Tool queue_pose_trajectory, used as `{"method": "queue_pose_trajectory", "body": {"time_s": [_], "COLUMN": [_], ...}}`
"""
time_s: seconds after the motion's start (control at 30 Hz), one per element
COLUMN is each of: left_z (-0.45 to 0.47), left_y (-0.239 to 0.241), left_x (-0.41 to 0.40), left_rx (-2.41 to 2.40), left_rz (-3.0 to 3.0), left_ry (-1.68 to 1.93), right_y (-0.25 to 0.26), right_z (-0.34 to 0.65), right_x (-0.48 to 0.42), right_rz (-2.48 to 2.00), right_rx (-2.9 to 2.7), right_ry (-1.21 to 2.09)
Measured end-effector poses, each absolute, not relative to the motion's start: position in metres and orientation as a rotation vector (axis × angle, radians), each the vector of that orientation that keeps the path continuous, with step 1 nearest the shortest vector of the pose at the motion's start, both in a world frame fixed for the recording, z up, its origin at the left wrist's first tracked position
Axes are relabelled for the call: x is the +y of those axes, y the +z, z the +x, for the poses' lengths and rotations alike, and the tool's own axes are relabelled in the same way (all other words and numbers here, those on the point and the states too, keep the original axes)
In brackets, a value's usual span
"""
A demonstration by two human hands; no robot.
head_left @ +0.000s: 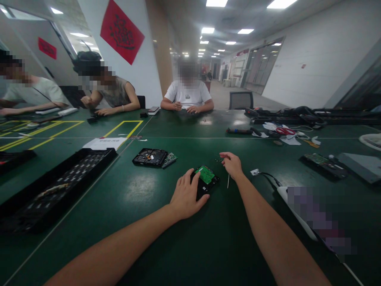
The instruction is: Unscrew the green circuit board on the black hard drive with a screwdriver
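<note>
My left hand (187, 194) rests on a black hard drive (205, 182) with a green circuit board (204, 174) on top, fingers wrapped over its left edge. My right hand (232, 164) hovers just right of the drive, fingers pinched together near some tiny screws (219, 160) on the green table; what it pinches is too small to name. A thin screwdriver (228, 180) lies on the table below that hand.
A second opened drive (150, 157) with a loose green board lies further left. A long black tray (56, 186) sits at left. More drives (323, 163), red scissors (285, 130) and cables lie at right. Three people sit across the table.
</note>
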State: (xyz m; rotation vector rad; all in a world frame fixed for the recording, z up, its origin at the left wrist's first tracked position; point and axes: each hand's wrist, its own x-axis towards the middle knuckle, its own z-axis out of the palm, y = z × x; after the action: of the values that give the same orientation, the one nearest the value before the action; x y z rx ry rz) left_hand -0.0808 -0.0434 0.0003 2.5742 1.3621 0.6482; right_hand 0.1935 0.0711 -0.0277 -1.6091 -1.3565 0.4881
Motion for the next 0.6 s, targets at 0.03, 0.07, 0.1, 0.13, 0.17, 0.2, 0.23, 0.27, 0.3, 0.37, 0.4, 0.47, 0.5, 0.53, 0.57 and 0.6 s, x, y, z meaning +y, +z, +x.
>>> {"method": "queue_pose_trajectory", "body": {"time_s": [0.03, 0.07, 0.1, 0.13, 0.17, 0.2, 0.23, 0.27, 0.3, 0.37, 0.4, 0.47, 0.5, 0.53, 0.57, 0.6], "left_z": [-0.081, -0.081, -0.080, -0.080, -0.080, -0.080, -0.080, -0.080, -0.080, -0.080, -0.080, -0.080, -0.080, -0.080, -0.080, -0.080], "left_y": [0.000, 0.000, 0.001, 0.001, 0.001, 0.001, 0.000, 0.000, 0.000, -0.001, -0.001, -0.002, -0.001, -0.001, -0.001, -0.001], "left_x": [-0.043, -0.043, -0.043, -0.043, -0.043, -0.043, -0.043, -0.043, -0.043, -0.043, -0.043, -0.042, -0.042, -0.043, -0.043, -0.043], "left_rx": [1.363, 1.364, 1.366, 1.368, 1.370, 1.370, 1.368, 1.365, 1.362, 1.359, 1.360, 1.364, 1.366, 1.366, 1.366, 1.365], "left_rz": [2.577, 2.576, 2.574, 2.571, 2.567, 2.564, 2.563, 2.563, 2.565, 2.570, 2.574, 2.578, 2.579, 2.579, 2.580, 2.581], "left_ry": [0.645, 0.643, 0.641, 0.640, 0.641, 0.641, 0.641, 0.640, 0.640, 0.638, 0.638, 0.638, 0.638, 0.638, 0.637, 0.635], "right_y": [-0.027, -0.027, -0.026, -0.025, -0.023, -0.022, -0.020, -0.019, -0.017, -0.015, -0.014, -0.013, -0.013, -0.013, -0.013, -0.013], "right_z": [0.194, 0.196, 0.197, 0.199, 0.201, 0.202, 0.202, 0.202, 0.202, 0.200, 0.198, 0.196, 0.196, 0.195, 0.195, 0.196], "right_x": [0.069, 0.067, 0.065, 0.064, 0.062, 0.061, 0.060, 0.060, 0.060, 0.061, 0.062, 0.063, 0.064, 0.064, 0.064, 0.065], "right_rz": [-1.616, -1.627, -1.642, -1.659, -1.676, -1.691, -1.705, -1.719, -1.732, -1.762, -1.778, -1.808, -1.823, -1.838, -1.852, -1.867], "right_rx": [-1.355, -1.351, -1.347, -1.347, -1.354, -1.371, -1.396, -1.428, -1.464, -1.535, -1.571, -1.644, -1.678, -1.707, -1.731, -1.748], "right_ry": [0.464, 0.434, 0.399, 0.364, 0.331, 0.303, 0.279, 0.261, 0.245, 0.216, 0.204, 0.190, 0.188, 0.187, 0.185, 0.181]}}
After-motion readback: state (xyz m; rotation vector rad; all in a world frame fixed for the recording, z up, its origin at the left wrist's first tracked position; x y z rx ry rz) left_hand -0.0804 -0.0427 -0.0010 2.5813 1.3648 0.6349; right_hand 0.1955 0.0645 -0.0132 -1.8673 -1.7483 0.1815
